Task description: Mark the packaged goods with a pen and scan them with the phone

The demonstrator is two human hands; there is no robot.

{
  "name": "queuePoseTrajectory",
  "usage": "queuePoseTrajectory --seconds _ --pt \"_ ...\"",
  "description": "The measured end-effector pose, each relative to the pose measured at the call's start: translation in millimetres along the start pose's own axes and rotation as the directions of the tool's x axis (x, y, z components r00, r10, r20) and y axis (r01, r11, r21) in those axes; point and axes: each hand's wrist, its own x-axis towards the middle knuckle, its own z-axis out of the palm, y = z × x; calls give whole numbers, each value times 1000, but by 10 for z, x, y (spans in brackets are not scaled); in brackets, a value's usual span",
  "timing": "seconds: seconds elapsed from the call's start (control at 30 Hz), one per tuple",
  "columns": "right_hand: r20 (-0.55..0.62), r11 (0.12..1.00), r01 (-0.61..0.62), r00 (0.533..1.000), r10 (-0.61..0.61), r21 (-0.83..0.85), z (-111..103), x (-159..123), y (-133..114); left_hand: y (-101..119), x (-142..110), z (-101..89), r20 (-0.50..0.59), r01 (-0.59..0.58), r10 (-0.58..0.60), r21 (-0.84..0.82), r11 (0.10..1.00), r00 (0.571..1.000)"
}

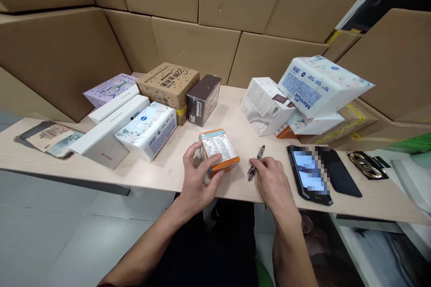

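Observation:
My left hand [201,174] is wrapped round a small orange-and-white box [222,147] with printed text on its upper face. The box is tilted a little over the front of the table. To the right, my right hand [273,182] has bent fingers closed at a slim dark pen [261,151], which lies at or just above the tabletop. Part of the pen is hidden behind the fingers. Right of that hand a black phone [311,177] rests with its screen lit, its picture partly blurred out.
Tissue packs [146,130], white boxes [111,134], a brown carton [168,83] and a dark box [204,98] stand left and behind. Banknotes [54,139] lie far left. More tissue packs [319,85] are stacked right, near a black pouch [340,172]. Cardboard walls [218,49] close the back.

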Motion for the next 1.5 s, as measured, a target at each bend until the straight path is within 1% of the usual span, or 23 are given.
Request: queuePoseTrajectory --seconds 0.07,0.13,0.2,0.23,0.27,0.3,0.33,0.37,0.4,0.43,0.47,0.53,0.57,0.6,0.63,0.7,0.8,0.83,0.9,1.0,1.2,1.33,1.5 --pt "41 1000 19 999 -18 -23 -54 95 -7 -10 -4 -5 -21 -24 24 10 1000 999" --pt "24 999 26 999 -26 -29 -62 172 -4 -18 -8 -11 -47 -34 35 15 999 998" --pt "-68 999 7 998 -5 41 -32 206 -7 -26 -12 -16 -71 -40 40 9 999 997" --pt "-152 993 -15 988 33 119 -12 205 -17 -28 -15 -16 -81 -45 45 3 999 996" --pt "-256 973 -39 962 98 226 7 196 -35 -30 -19 -15 -92 -57 57 0 998 994" --pt "-362 933 -49 913 186 356 19 181 -61 -30 -23 -13 -100 -76 76 0 997 992" --pt "-445 868 -33 848 286 495 22 166 -96 -28 -27 -11 -105 -100 100 5 995 989" --pt "-492 781 6 780 388 624 13 155 -139 -23 -30 -8 -105 -127 128 16 992 986" --pt "-498 679 58 725 475 732 -9 153 -187 -16 -32 -5 -99 -153 156 34 988 983" --pt "-471 569 112 699 537 815 -43 161 -238 -6 -33 -3 -87 -176 180 56 983 980" --pt "-422 453 157 702 574 878 -85 180 -287 4 -31 -1 -70 -192 198 81 978 978" --pt "-301 242 192 755 583 951 -183 246 -372 25 -24 5 -22 -204 208 135 970 978" --pt "-251 166 189 789 562 968 -231 286 -406 34 -19 9 1 -204 207 160 966 978" --pt "-213 113 181 819 533 977 -273 328 -434 40 -14 13 20 -202 202 181 963 979" --pt "-189 81 172 842 506 982 -307 367 -459 44 -9 19 32 -200 198 197 960 980" --pt "-172 51 168 870 463 984 -349 435 -506 44 -2 32 38 -196 193 219 956 981" --pt "-172 2 191 884 435 982 -343 501 -587 32 1 49 30 -195 194 237 952 981" --pt "-167 0 184 891 422 983 -324 513 -615 27 1 52 27 -196 195 240 951 980" --pt "-144 35 141 912 383 989 -271 521 -662 18 1 56 23 -197 198 236 951 980" --pt "-138 142 96 935 325 985 -177 502 -689 6 4 59 25 -199 198 203 959 980" --pt "-254 351 126 904 345 928 -74 469 -645 -9 20 62 41 -213 209 167 963 977" --pt "-321 504 142 903 287 852 -86 493 -640 -14 20 60 38 -213 210 167 963 977" --pt "-355 572 157 900 252 805 -123 514 -649 -13 10 58 40 -206 202 166 964 979"
